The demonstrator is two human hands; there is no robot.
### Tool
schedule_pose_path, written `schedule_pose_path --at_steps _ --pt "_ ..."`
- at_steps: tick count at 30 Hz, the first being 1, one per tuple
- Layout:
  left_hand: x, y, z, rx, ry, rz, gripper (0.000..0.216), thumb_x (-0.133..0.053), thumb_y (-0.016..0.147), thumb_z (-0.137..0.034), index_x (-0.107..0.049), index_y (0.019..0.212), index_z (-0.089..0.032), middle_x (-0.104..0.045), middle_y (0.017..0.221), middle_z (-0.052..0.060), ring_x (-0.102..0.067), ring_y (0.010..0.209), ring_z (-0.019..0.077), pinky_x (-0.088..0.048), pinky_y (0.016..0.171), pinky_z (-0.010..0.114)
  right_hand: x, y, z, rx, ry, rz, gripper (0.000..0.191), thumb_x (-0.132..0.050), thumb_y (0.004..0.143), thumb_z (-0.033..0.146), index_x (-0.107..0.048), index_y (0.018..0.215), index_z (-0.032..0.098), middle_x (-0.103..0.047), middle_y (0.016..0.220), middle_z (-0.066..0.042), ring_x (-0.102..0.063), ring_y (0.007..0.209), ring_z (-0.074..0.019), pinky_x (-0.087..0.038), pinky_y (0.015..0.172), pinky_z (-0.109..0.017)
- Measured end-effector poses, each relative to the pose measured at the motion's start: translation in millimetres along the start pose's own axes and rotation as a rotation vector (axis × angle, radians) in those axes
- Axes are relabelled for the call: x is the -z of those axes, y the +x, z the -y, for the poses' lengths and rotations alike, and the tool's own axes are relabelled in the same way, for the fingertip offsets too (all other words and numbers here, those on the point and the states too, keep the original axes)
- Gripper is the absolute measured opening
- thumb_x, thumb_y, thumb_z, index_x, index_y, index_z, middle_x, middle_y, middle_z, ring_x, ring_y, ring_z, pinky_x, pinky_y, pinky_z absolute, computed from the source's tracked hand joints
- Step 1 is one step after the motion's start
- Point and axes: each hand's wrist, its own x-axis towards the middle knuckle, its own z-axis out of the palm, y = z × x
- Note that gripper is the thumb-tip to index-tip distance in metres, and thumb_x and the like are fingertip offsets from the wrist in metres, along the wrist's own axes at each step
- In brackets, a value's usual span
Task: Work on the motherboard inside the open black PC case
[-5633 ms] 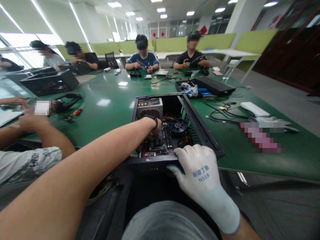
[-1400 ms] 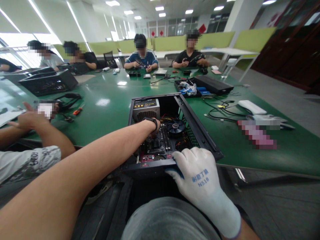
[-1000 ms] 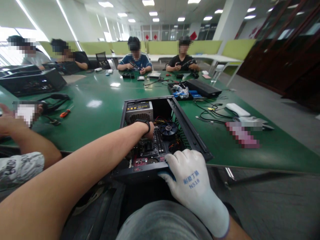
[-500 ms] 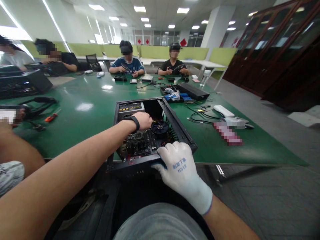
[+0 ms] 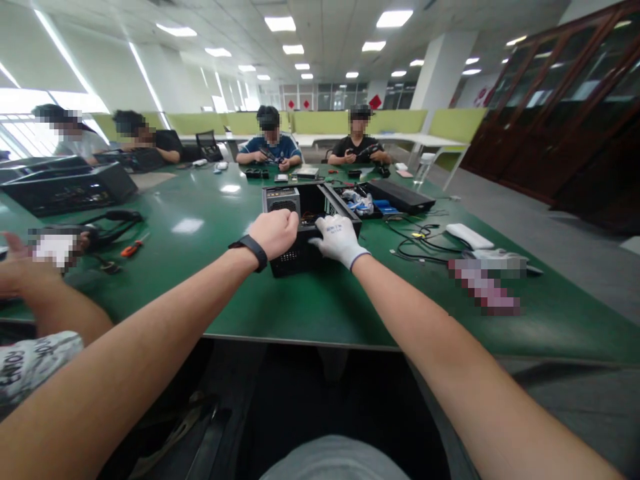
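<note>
Head camera: a person's bare left hand, a black band at its wrist, is held with fingers curled nearly closed at the near left edge of an open-topped black computer case, though whether it grips the rim cannot be told. The right hand, in a white work glove, clasps the case's near right edge, fingers bent over the rim and thumb apart against the outer face. The case sits on a green table, back from the table's near edge, with a silver power supply showing in its far left part. Blue print crosses the back of the glove, too small to read, as is the marking on the power supply. Left of the case, a co-worker's pale patterned sleeve bears dark lettering, of which "ENJOY" seems legible. An orange-handled screwdriver lies between that co-worker's arm and the case. Just beyond the case to the right is a black tray with blue and white items inside; nearer, well right of the case, are black cables, a white oblong object and a pink item, blurred past reading. Beyond the case, 2 people sit across the table, each with a dark part in hand.
</note>
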Motion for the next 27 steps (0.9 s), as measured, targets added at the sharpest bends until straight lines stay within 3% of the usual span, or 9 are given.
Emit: schedule_pose_path --at_steps 6,12,16,21,27 --pt "-13 -6 7 0.030 -0.067 0.011 0.044 -0.026 0.098 -0.040 -0.061 0.080 -0.019 -0.072 0.089 0.011 -0.066 0.084 0.0228 -0.046 0.074 0.031 -12 59 -8 -0.043 -0.027 0.030 0.042 -0.058 0.092 0.043 -0.057 0.125 0.017 -0.059 0.125 -0.010 -0.060 0.108 -0.0214 -0.051 0.091 -0.044" --pt "-13 -11 13 0.100 -0.192 0.003 0.030 -0.033 0.097 -0.037 -0.057 0.089 -0.020 -0.070 0.085 0.008 -0.065 0.083 0.0219 -0.045 0.073 0.031 -16 59 -9 -0.017 -0.040 0.007 0.042 -0.058 0.092 0.044 -0.057 0.124 0.018 -0.059 0.125 -0.009 -0.059 0.109 -0.0219 -0.050 0.093 -0.046" --pt "-8 -10 13 0.097 -0.284 -0.030 0.021 -0.037 0.094 -0.034 -0.053 0.095 -0.019 -0.068 0.087 0.007 -0.063 0.083 0.0211 -0.046 0.076 0.032 -15 37 -5 0.004 -0.022 -0.018 0.046 -0.054 0.091 0.052 -0.058 0.121 0.017 -0.061 0.120 -0.009 -0.058 0.108 -0.0227 -0.045 0.095 -0.046" --pt "0 1 6 0.070 -0.342 -0.047 0.022 -0.039 0.091 -0.031 -0.050 0.104 -0.016 -0.064 0.107 0.013 -0.060 0.098 0.0208 -0.047 0.088 0.032 -6 -11 5 0.016 0.004 -0.067 0.048 -0.050 0.090 0.058 -0.059 0.113 0.016 -0.064 0.108 -0.014 -0.054 0.102 -0.0278 -0.034 0.085 -0.041" --pt "-7 7 -10 0.010 -0.121 0.149 0.036 -0.045 0.092 -0.034 -0.053 0.120 -0.013 -0.060 0.120 0.018 -0.061 0.106 0.0244 -0.048 0.092 0.034 15 -88 16 0.028 0.015 -0.099 0.043 -0.052 0.088 0.058 -0.060 0.104 0.019 -0.064 0.099 -0.012 -0.052 0.093 -0.0267 -0.025 0.075 -0.037"
